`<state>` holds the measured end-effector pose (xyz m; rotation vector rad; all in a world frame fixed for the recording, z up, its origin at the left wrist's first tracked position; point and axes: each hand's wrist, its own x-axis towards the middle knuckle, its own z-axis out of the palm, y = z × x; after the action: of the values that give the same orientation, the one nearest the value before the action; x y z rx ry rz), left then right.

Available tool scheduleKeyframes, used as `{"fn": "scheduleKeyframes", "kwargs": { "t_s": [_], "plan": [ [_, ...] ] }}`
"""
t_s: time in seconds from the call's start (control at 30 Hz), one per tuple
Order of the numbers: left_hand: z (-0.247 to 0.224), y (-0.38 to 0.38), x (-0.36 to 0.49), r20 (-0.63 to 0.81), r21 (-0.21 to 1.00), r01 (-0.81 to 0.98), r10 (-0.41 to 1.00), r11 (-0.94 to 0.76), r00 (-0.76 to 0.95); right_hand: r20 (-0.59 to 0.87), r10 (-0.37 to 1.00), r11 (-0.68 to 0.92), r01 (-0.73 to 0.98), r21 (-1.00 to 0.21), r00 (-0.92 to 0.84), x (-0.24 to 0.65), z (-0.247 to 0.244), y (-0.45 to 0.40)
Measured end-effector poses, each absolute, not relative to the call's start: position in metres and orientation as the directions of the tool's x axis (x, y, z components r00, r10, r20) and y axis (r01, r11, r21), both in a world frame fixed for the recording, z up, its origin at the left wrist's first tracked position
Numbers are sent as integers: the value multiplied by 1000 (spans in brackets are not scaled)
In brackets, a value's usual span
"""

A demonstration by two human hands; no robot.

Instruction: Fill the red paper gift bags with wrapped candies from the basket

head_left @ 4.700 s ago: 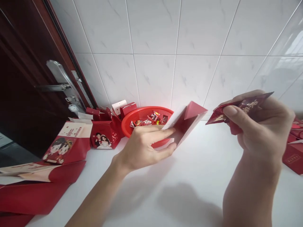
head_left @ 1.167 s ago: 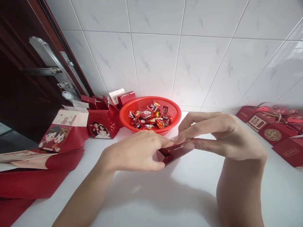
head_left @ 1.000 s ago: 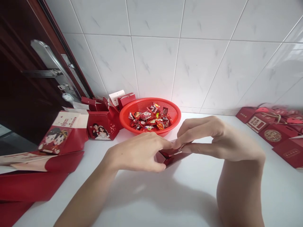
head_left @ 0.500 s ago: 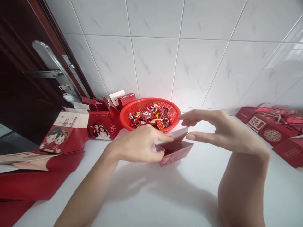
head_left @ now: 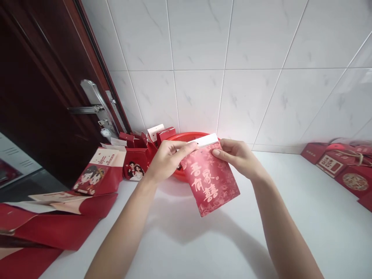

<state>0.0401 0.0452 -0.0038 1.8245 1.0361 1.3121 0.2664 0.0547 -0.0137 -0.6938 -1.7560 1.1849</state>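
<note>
A red paper box [head_left: 213, 180] with pale gold characters and a white top edge is held up off the table, tilted, its front facing me. My left hand [head_left: 171, 157] pinches its upper left edge. The upper right edge is between the thumb and fingers of my right hand [head_left: 238, 157]. Behind the box stands a red plastic basket [head_left: 181, 136], mostly hidden by the box and my left hand; only a bit of its contents shows.
Red boxes [head_left: 99, 172] with cartoon couples stand at the left, with larger red paper pieces [head_left: 58, 228] nearer me. More red boxes [head_left: 354, 180] sit at the right. A tiled wall [head_left: 252, 104] and a dark door [head_left: 37, 77] lie beyond the white table [head_left: 174, 248].
The box has been lifted and turned so its printed front shows. My right hand, apart from the box's edge before, now grips it. The view has shifted, and the basket is more covered.
</note>
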Motion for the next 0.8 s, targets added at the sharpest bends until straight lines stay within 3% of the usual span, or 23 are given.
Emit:
{"fn": "scheduleKeyframes", "kwargs": {
  "t_s": [0.13,0.23,0.3,0.37,0.67,0.8],
  "plan": [
    [-2,42,39,506,845,73,837,-529,207,412,899,373,-232,-898,-149,263,-28,74],
    [-1,39,38,536,834,18,817,-552,214,401,897,440,-479,-759,189,265,-34,88],
    [-1,38,39,522,840,37,824,-542,221,343,894,448,-553,-703,288,265,-37,95],
    [-1,37,41,503,846,68,834,-529,225,320,896,442,-559,-701,308,263,-37,99],
    [-6,39,48,485,842,133,841,-523,241,475,830,554,-333,-763,291,275,-28,85],
    [-9,41,50,482,837,130,829,-531,284,464,872,489,-350,-799,158,269,-24,79]
  ]
}}
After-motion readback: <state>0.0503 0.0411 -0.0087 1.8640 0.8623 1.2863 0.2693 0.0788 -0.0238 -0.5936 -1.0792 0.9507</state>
